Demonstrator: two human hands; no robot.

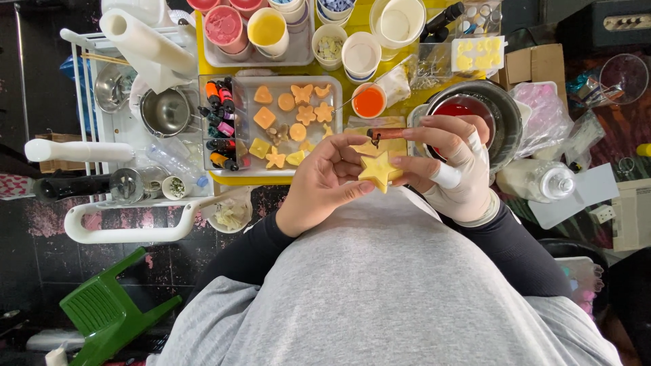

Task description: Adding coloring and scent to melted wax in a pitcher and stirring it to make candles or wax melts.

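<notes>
Holding a yellow star-shaped wax piece (378, 169) between both hands over the lap, off the table's near edge. Left hand (325, 179) pinches its left points; bandaged right hand (454, 166) grips its right side plus a brown stick tool (388, 133). Step judged: trimming/inspecting; next needs steady support.

Left hand (324, 181) — fingers curled, tips pinching toward 3 o'clock. Right hand (453, 166) — bandaged, fingertips pinching toward 9 o'clock. Both forearms in black sleeves, converging at centre.

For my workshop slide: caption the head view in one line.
Both bare hands, left hand and bandaged right hand, hold a yellow star-shaped wax piece above a tray of orange and yellow shapes.
</notes>
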